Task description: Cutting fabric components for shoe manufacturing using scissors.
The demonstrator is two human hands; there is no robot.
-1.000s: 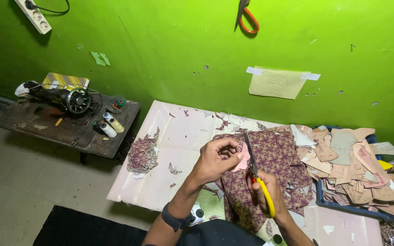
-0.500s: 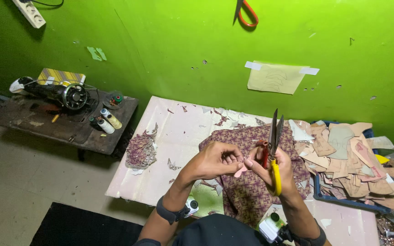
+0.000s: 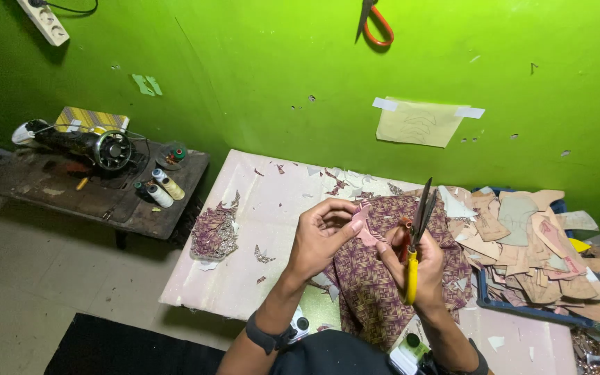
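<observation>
- Holding a small pink piece (image 3: 364, 229), the left hand (image 3: 321, 236) pinches it with fingers and thumb, up over the table (image 3: 272, 208)
- The right hand (image 3: 418, 267) grips the scissors (image 3: 417, 236) by their yellow handle, blades pointing up and nearly shut, just beside the pink piece
- Under both hands lies a purple patterned cloth (image 3: 376, 278) on the table
- A blue tray (image 3: 522, 309) sits at the right, full of tan and pink cut shapes (image 3: 529, 243) piled high and spilling over its edge
- A small heap of purple scraps (image 3: 213, 232) lies at the table's left edge
- A pale yellow paper (image 3: 414, 123) with drawn curves is stuck on the green wall (image 3: 258, 62) with two strips of white tape
- Two little green tape bits (image 3: 146, 85) are on the wall further left
- Orange scissors (image 3: 376, 21) hang high on the wall
- A white plug strip (image 3: 44, 22) is in the top left corner
- A dark sewing machine (image 3: 85, 142) and thread spools (image 3: 162, 187) sit on a low dark bench (image 3: 71, 198); a striped yellow flat pack (image 3: 92, 119) leans behind the machine
</observation>
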